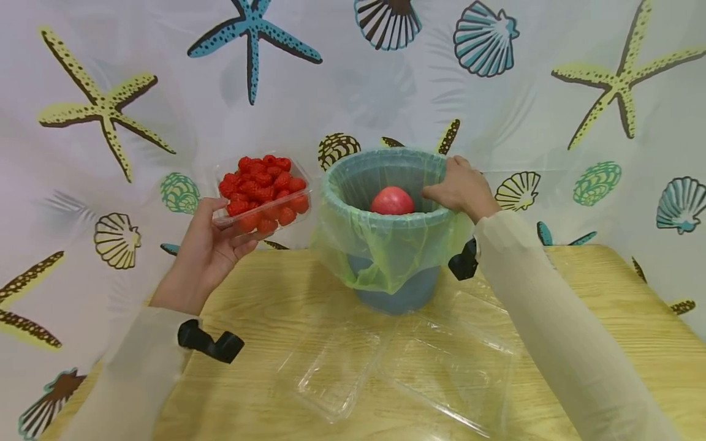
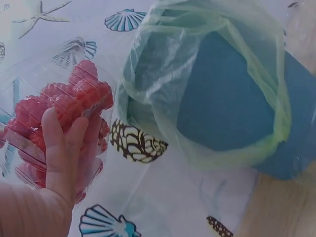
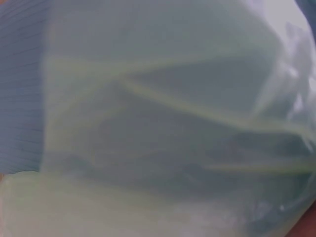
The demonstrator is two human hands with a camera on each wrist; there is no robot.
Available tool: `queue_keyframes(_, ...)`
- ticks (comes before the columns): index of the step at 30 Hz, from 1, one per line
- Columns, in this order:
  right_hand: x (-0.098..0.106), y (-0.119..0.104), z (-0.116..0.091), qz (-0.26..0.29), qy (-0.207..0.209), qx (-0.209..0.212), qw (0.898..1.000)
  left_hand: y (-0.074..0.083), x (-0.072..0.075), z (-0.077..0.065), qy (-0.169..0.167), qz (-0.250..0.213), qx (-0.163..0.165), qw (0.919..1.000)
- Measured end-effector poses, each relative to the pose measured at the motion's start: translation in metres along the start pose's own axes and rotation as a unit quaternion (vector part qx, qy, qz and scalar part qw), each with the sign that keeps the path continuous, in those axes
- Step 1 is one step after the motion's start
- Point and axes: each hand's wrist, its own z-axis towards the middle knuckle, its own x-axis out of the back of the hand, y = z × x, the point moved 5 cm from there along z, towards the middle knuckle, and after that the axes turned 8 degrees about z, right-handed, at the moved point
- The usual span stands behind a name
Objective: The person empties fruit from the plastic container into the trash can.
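Observation:
Up at the left, my left hand (image 1: 206, 251) holds a clear plastic punnet (image 1: 300, 205) heaped with raspberries (image 1: 259, 184). The punnet tilts a little, with the thumb at its near side and the fingers beneath; in the left wrist view the raspberries (image 2: 64, 106) show through its wall. A blue bin (image 1: 394, 300) stands upright to the right of it, lined with a thin green bag (image 1: 380, 251) folded over the rim. My right hand (image 1: 460, 187) grips the bin's right rim, its thumb on the inner side. Inside the bin sits a round red fruit (image 1: 392, 201), its lower part hidden.
Clear plastic trays or lids (image 1: 331, 380) lie on the wooden table (image 1: 237, 380) in front of the bin. Behind hangs a white cloth (image 1: 353, 92) printed with starfish and shells. Green bag film (image 3: 173, 138) fills most of the right wrist view.

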Motion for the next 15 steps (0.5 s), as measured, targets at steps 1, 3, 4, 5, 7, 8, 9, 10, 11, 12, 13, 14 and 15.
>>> queue_keyframes(1, -0.001, 0.0, 0.0, 0.0, 0.0, -0.001, 1.0, 0.001, -0.003, 0.001, 0.0, -0.002, 0.003, 1.0)
queue_keyframes(3, -0.002, 0.0, 0.001, 0.0, 0.0, -0.001, 1.0, 0.003, -0.011, 0.004, 0.0, 0.001, 0.008, 1.0)
queue_keyframes(4, -0.002, 0.0, 0.001, -0.001, 0.0, -0.002, 1.0, 0.004, -0.014, 0.006, 0.001, 0.005, 0.01, 0.9999)
queue_keyframes(5, -0.002, 0.0, 0.002, -0.002, 0.0, -0.002, 1.0, 0.005, -0.018, 0.007, 0.001, 0.011, 0.011, 0.9999)
queue_keyframes(7, -0.002, 0.0, 0.002, -0.003, 0.001, -0.003, 1.0, 0.008, -0.026, 0.011, 0.001, 0.021, 0.013, 0.9997)
queue_keyframes(8, -0.002, 0.0, 0.002, -0.003, 0.001, -0.004, 1.0, 0.009, -0.029, 0.012, 0.002, 0.028, 0.012, 0.9995)
queue_keyframes(9, -0.002, 0.0, 0.002, -0.003, 0.0, -0.004, 1.0, 0.011, -0.033, 0.015, 0.003, 0.037, 0.013, 0.9992)
queue_keyframes(10, -0.001, 0.0, 0.002, -0.002, 0.0, -0.004, 1.0, 0.012, -0.037, 0.017, 0.004, 0.047, 0.014, 0.9988)
queue_keyframes(11, -0.001, 0.0, 0.002, -0.002, 0.0, -0.004, 1.0, 0.014, -0.041, 0.019, 0.004, 0.058, 0.015, 0.9982)
queue_keyframes(12, -0.001, 0.0, 0.002, -0.002, 0.001, -0.003, 1.0, 0.015, -0.044, 0.021, 0.004, 0.069, 0.015, 0.9975)
queue_keyframes(13, -0.001, 0.0, 0.002, -0.002, 0.001, -0.003, 1.0, 0.016, -0.047, 0.023, 0.005, 0.084, 0.016, 0.9964)
queue_keyframes(14, -0.001, 0.0, 0.002, -0.002, 0.0, -0.002, 1.0, 0.017, -0.051, 0.025, 0.007, 0.094, 0.019, 0.9953)
queue_keyframes(15, -0.001, 0.0, 0.001, -0.003, -0.001, -0.002, 1.0, 0.017, -0.054, 0.026, 0.009, 0.105, 0.023, 0.9942)
